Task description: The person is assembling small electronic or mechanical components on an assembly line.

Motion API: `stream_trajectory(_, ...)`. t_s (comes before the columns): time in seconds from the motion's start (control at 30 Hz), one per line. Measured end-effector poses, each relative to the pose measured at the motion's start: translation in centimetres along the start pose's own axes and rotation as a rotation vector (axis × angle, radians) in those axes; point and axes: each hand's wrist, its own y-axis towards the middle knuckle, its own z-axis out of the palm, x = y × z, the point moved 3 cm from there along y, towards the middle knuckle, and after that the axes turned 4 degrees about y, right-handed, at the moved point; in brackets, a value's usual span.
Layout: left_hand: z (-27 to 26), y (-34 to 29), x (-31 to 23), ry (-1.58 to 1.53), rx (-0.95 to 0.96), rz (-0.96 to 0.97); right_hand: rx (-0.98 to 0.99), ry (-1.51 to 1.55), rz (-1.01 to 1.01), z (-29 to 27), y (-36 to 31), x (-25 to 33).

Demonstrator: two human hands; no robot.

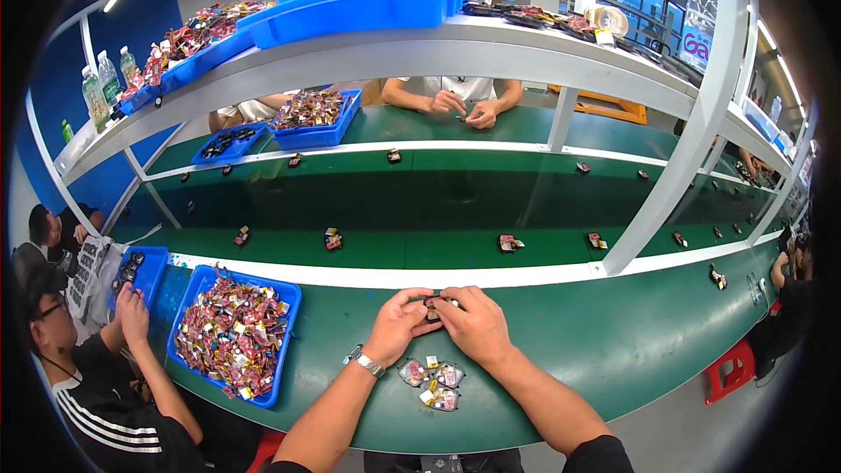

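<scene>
On the green workbench [613, 342], just short of the white strip along the conveyor belt [420, 210], the left hand [399, 326] and right hand [473, 324] meet, fingers of both pinched on one small dark part [432, 306] between them. Three small clear packets [432, 383] lie near the wrists; a blue tray [285, 333] of parts sits left.

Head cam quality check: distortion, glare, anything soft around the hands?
Head view: strong fisheye, the white shelf rail and belt edge bow toward a dark vignetted rim; ceiling strip lights blow out top right; the green conveyor belt carries a soft sheen; left hand and right hand are evenly lit, but the small part between them is too tiny to resolve.
</scene>
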Motion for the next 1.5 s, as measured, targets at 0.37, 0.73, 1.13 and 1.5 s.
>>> stream_trajectory(0.37,-0.1,0.2,-0.1,0.015,0.018,0.008,0.02,0.183,0.131,0.4,0.1,-1.0)
stream_trajectory(0.73,0.1,-0.1,0.0,0.058,0.074,-0.005,0.204,0.297,0.049,-0.9,0.2,-2.0)
stream_trajectory(1.13,-0.4,0.2,0.2,0.031,0.142,0.0,0.167,0.387,0.165,-0.5,0.2,-1.7)
stream_trajectory(1.5,-0.7,0.2,0.2,0.103,0.119,-0.047,0.224,0.523,0.126,-0.6,0.2,-1.9)
